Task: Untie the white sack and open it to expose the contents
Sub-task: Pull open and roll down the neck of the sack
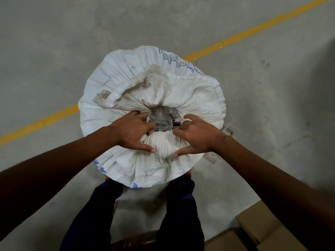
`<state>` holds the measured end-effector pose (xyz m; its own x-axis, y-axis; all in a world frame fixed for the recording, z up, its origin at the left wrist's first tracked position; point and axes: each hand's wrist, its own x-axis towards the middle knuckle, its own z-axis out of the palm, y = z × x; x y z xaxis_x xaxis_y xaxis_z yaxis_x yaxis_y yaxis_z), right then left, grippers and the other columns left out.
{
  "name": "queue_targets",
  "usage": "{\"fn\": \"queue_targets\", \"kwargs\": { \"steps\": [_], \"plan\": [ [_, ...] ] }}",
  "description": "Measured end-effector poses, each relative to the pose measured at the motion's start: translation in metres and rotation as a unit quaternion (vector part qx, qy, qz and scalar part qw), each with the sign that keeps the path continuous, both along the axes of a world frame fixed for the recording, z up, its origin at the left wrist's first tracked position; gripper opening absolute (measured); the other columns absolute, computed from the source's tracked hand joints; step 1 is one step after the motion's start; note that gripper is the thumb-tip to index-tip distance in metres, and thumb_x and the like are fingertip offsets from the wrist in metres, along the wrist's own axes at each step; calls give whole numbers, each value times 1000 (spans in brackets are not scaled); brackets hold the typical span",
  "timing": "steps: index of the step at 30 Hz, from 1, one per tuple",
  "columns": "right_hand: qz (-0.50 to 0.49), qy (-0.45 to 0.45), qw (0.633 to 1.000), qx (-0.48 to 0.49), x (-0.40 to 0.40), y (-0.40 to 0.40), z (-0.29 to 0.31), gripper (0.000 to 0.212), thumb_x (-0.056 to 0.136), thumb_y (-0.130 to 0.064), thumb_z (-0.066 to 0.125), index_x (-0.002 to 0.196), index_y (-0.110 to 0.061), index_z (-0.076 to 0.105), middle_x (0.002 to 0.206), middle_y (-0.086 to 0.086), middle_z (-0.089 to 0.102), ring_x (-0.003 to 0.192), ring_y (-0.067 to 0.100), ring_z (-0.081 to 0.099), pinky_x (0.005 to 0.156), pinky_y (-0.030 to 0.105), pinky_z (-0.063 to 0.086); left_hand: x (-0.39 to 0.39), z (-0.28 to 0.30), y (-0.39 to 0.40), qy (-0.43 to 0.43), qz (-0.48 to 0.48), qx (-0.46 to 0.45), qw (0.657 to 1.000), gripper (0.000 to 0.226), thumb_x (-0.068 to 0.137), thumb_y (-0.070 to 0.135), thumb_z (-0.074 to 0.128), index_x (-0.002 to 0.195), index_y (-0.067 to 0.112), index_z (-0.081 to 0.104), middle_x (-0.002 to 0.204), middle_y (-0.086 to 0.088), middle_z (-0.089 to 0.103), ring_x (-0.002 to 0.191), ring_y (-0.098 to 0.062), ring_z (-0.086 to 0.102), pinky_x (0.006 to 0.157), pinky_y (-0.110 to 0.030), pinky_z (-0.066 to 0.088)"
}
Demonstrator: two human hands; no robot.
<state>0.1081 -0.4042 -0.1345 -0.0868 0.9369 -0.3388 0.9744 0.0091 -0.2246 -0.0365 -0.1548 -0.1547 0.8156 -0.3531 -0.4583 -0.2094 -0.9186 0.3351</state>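
A white woven sack (126, 73) with blue print stands upright on the floor in front of me, seen from above. Its mouth is gathered in pleats around a small opening, where clear plastic wrapping over grey contents (163, 117) shows. My left hand (134, 131) grips the left edge of the opening, fingers hooked into the fabric and thumb spread on the pleats. My right hand (196, 135) grips the right edge the same way. No tie or string is visible around the neck.
The grey concrete floor (54, 42) carries a diagonal yellow line (253, 29) behind the sack. Cardboard boxes (257, 227) sit at the lower right. My dark trouser legs (177, 214) stand just below the sack, and a dark round object lies at the bottom edge.
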Motion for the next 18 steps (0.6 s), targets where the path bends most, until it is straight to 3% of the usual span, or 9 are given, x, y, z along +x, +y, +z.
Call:
{"fn": "queue_targets", "kwargs": {
  "steps": [3, 5, 7, 9, 11, 13, 15, 17, 18],
  "plan": [
    [-8, -51, 998, -27, -4, 6, -4, 91, 88, -88, 35, 140, -16, 54, 119, 10, 66, 99, 31, 69, 99, 49, 37, 1, 0, -8, -35, -12, 16, 999, 88, 79, 96, 45, 135, 28, 54, 111, 1, 72, 115, -23, 58, 104, -40, 35],
    [-19, -67, 997, -43, -7, 10, -6, 97, 86, -88, 33, 152, -18, 44, 133, 11, 63, 110, 32, 66, 99, 50, 35, -1, 2, -9, -70, -25, 12, 997, 93, 83, 91, 48, 154, 31, 48, 130, -1, 71, 122, -24, 59, 106, -42, 35],
    [-20, -78, 995, -66, -11, 15, -8, 98, 87, -88, 34, 156, -19, 38, 142, 9, 62, 122, 32, 61, 103, 52, 33, -4, 4, -7, -70, -44, 17, 996, 89, 88, 88, 45, 159, 34, 44, 139, 0, 69, 125, -23, 59, 107, -41, 34],
    [-12, -84, 994, -67, -13, 18, -9, 93, 88, -87, 35, 152, -20, 44, 136, 7, 67, 121, 31, 58, 102, 51, 31, -4, 8, -7, -54, -59, 2, 997, 79, 92, 85, 43, 148, 31, 56, 127, -2, 73, 117, -22, 62, 104, -40, 32],
    [3, -69, 997, -46, -13, 21, -8, 81, 91, -84, 37, 135, -20, 59, 121, 4, 73, 113, 28, 59, 97, 46, 30, -5, 14, -8, -87, -46, -90, 991, 58, 93, 76, 56, 117, 26, 71, 101, -2, 77, 97, -19, 65, 98, -37, 37],
    [13, -31, 999, -14, -12, 21, -6, 71, 93, -81, 41, 112, -18, 67, 105, 4, 74, 103, 28, 64, 97, 45, 35, -8, 19, -7, -72, -19, -170, 983, 46, 93, 71, 63, 90, 25, 67, 78, 3, 70, 79, -16, 61, 87, -29, 44],
    [17, 4, 1000, 0, -10, 18, -4, 67, 93, -78, 44, 103, -16, 69, 100, 7, 75, 102, 30, 68, 105, 46, 39, -8, 22, -6, 17, 0, -157, 987, 55, 93, 80, 48, 92, 27, 66, 69, 10, 61, 70, -16, 61, 70, -29, 46],
    [16, 42, 999, 8, -11, 12, -3, 65, 93, -76, 48, 105, -15, 69, 102, 10, 76, 104, 33, 71, 113, 48, 42, -10, 20, -6, 35, -7, -129, 991, 59, 94, 82, 42, 115, 34, 70, 75, 12, 64, 74, -17, 65, 66, -32, 44],
    [9, 61, 998, 5, -11, 9, -1, 65, 93, -75, 50, 109, -16, 68, 105, 11, 76, 103, 34, 71, 109, 48, 48, -11, 18, -5, 25, -11, -125, 992, 59, 95, 81, 42, 127, 38, 67, 81, 10, 68, 80, -18, 68, 67, -32, 42]
  ]
}}
